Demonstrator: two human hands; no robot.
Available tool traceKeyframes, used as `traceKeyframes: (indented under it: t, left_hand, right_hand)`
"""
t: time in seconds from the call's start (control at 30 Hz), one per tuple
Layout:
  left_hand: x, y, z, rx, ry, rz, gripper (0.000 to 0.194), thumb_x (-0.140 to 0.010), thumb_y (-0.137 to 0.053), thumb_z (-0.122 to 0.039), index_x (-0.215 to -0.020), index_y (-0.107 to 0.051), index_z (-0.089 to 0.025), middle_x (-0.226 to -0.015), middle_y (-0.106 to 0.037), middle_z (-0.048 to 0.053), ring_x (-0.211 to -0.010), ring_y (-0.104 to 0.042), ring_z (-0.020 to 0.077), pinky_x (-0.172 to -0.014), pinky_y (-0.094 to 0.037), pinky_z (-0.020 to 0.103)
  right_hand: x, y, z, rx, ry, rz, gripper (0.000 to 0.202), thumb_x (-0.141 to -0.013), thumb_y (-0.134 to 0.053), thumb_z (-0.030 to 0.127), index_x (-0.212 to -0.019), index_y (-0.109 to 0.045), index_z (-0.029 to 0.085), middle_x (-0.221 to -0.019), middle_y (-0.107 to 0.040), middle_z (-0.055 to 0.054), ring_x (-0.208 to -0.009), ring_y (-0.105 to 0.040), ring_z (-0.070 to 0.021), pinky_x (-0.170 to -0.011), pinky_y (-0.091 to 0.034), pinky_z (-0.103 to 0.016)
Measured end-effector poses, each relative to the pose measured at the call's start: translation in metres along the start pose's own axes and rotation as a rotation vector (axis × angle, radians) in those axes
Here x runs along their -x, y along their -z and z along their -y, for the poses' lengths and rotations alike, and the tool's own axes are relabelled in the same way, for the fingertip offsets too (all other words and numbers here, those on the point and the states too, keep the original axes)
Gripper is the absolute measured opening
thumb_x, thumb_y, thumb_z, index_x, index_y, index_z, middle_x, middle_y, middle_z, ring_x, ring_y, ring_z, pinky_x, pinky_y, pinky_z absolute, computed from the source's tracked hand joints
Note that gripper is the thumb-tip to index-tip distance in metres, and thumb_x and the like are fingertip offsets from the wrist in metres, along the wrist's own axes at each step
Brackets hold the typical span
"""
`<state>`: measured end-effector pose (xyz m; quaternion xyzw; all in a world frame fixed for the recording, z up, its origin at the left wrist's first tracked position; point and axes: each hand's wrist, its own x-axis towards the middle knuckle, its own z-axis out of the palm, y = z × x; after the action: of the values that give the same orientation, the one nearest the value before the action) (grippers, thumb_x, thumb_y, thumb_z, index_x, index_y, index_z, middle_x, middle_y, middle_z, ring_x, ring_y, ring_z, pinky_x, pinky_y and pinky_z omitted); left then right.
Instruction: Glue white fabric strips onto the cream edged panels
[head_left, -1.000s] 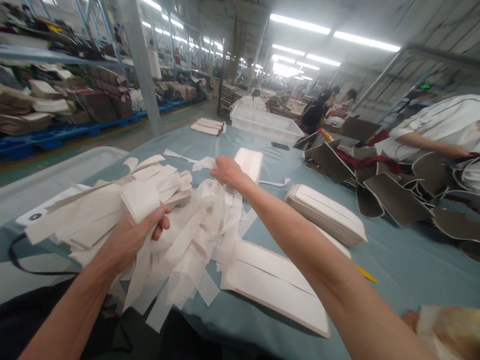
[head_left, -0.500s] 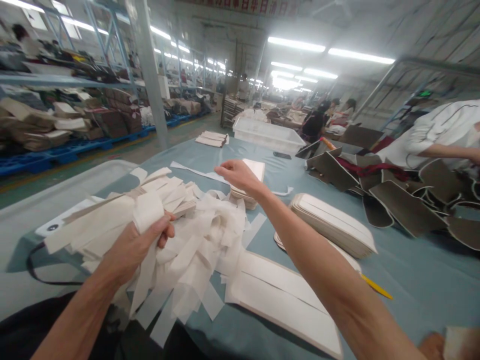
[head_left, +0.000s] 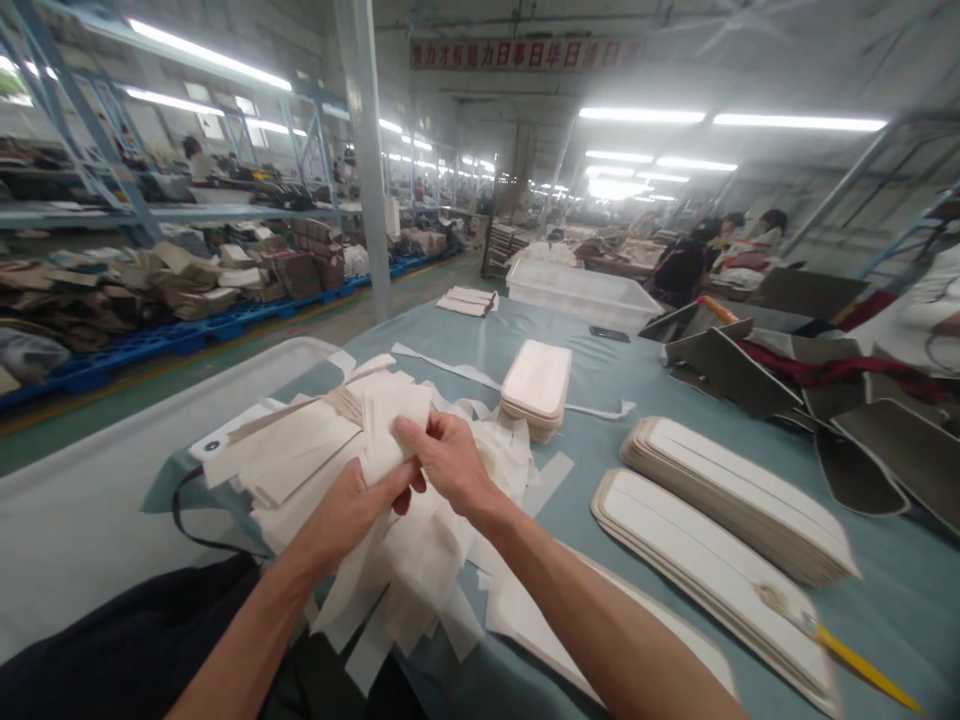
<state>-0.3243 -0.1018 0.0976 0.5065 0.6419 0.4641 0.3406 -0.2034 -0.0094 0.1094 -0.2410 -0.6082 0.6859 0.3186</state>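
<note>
My left hand is closed around a folded cream fabric strip, thumb on top. My right hand pinches the right edge of the same strip between thumb and fingers, and the two hands meet there. Beneath and around them lies a loose heap of cream strips, with thin white translucent strips hanging over the near table edge. Just right of the heap stands a small stack of cream rounded pieces. My right forearm passes over a long white panel, covering part of it.
Two stacks of long rounded panels lie at the right, beside a yellow-handled tool. Dark grey panels are piled beyond them. A white plastic bin and a phone are at the back. A white tub borders the left.
My right hand has come back from above the small stack to the strip in my left hand and now pinches it. The view has shifted, uncovering the small stack and long panels.
</note>
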Motion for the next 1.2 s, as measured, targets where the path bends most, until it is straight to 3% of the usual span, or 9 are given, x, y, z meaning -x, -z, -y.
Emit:
traceKeyframes:
  t: [0.17, 0.27, 0.37, 0.47, 0.63, 0.8, 0.93, 1.1, 1.2]
  left_hand:
    - [0.005, -0.002, 0.002, 0.135, 0.047, -0.040, 0.064, -0.087, -0.059, -0.081, -0.084, -0.074, -0.019, -0.063, -0.061, 0.001, -0.056, -0.050, 0.0159, -0.055, -0.038, 0.029]
    - [0.004, -0.004, 0.005, 0.206, 0.061, -0.132, 0.063, -0.082, -0.067, -0.080, -0.087, -0.075, -0.018, -0.064, -0.064, 0.002, -0.057, -0.052, 0.0165, -0.056, -0.041, 0.030]
    - [0.002, -0.004, 0.007, 0.248, 0.068, -0.172, 0.061, -0.079, -0.073, -0.076, -0.089, -0.074, -0.017, -0.071, -0.073, 0.006, -0.069, -0.064, 0.0215, -0.067, -0.050, 0.032]
    - [0.001, -0.004, 0.008, 0.290, 0.060, -0.150, 0.060, -0.080, -0.074, -0.074, -0.096, -0.073, -0.017, -0.074, -0.075, 0.008, -0.075, -0.068, 0.0234, -0.071, -0.052, 0.033]
    - [0.001, -0.005, 0.006, 0.370, 0.082, -0.117, 0.058, -0.078, -0.079, -0.070, -0.097, -0.071, -0.017, -0.076, -0.073, 0.005, -0.060, -0.055, 0.0146, -0.058, -0.044, 0.028]
    - [-0.002, -0.010, 0.006, 0.401, 0.046, -0.199, 0.055, -0.078, -0.079, -0.066, -0.097, -0.073, -0.015, -0.080, -0.073, 0.004, -0.058, -0.052, 0.0122, -0.058, -0.044, 0.027]
    - [-0.002, -0.012, 0.005, 0.331, 0.041, -0.224, 0.051, -0.084, -0.070, -0.068, -0.088, -0.073, -0.017, -0.067, -0.068, 0.003, -0.060, -0.055, 0.0165, -0.059, -0.045, 0.029]
    - [0.000, -0.013, 0.001, 0.308, 0.004, -0.187, 0.045, -0.082, -0.072, -0.064, -0.087, -0.072, -0.020, -0.073, -0.066, 0.001, -0.057, -0.048, 0.0137, -0.056, -0.041, 0.028]
    - [0.000, -0.014, 0.003, 0.295, 0.061, -0.217, 0.051, -0.076, -0.075, -0.067, -0.091, -0.070, -0.018, -0.073, -0.066, 0.001, -0.060, -0.050, 0.0150, -0.058, -0.043, 0.029]
  right_hand:
    - [-0.003, 0.011, 0.000, 0.033, 0.086, 0.106, 0.059, -0.093, -0.059, 0.073, -0.065, -0.055, 0.021, -0.046, -0.052, 0.004, -0.042, -0.050, -0.0105, -0.046, -0.031, -0.023]
    - [-0.007, 0.014, -0.004, 0.056, 0.113, -0.003, 0.054, -0.087, -0.067, 0.071, -0.072, -0.056, 0.021, -0.054, -0.053, 0.005, -0.050, -0.048, -0.0095, -0.053, -0.034, -0.024]
    - [-0.012, 0.013, -0.008, 0.109, 0.114, -0.123, 0.052, -0.081, -0.074, 0.068, -0.070, -0.053, 0.021, -0.061, -0.052, 0.005, -0.056, -0.044, -0.0094, -0.055, -0.034, -0.025]
    - [-0.014, 0.012, -0.009, 0.152, 0.113, -0.120, 0.049, -0.085, -0.069, 0.066, -0.070, -0.054, 0.021, -0.063, -0.049, 0.005, -0.059, -0.043, -0.0106, -0.055, -0.034, -0.026]
    - [-0.018, 0.016, -0.006, 0.282, 0.174, -0.152, 0.046, -0.093, -0.057, 0.058, -0.067, -0.053, 0.020, -0.061, -0.048, 0.004, -0.060, -0.044, -0.0114, -0.057, -0.036, -0.027]
    - [-0.021, 0.021, -0.005, 0.189, 0.131, -0.143, 0.050, -0.086, -0.064, 0.068, -0.072, -0.058, 0.021, -0.063, -0.055, 0.002, -0.059, -0.051, -0.0125, -0.059, -0.045, -0.027]
    - [-0.019, 0.022, -0.006, 0.113, 0.139, -0.193, 0.050, -0.081, -0.072, 0.069, -0.073, -0.060, 0.022, -0.062, -0.054, 0.004, -0.055, -0.047, -0.0111, -0.055, -0.044, -0.026]
    - [-0.009, 0.025, -0.004, 0.282, 0.175, -0.196, 0.043, -0.093, -0.060, 0.057, -0.067, -0.055, 0.023, -0.058, -0.055, 0.003, -0.057, -0.051, -0.0133, -0.058, -0.044, -0.027]
    - [0.002, 0.027, 0.002, 0.405, 0.200, -0.178, 0.029, -0.097, -0.052, 0.042, -0.075, -0.058, 0.023, -0.071, -0.064, 0.000, -0.067, -0.060, -0.0165, -0.067, -0.050, -0.030]
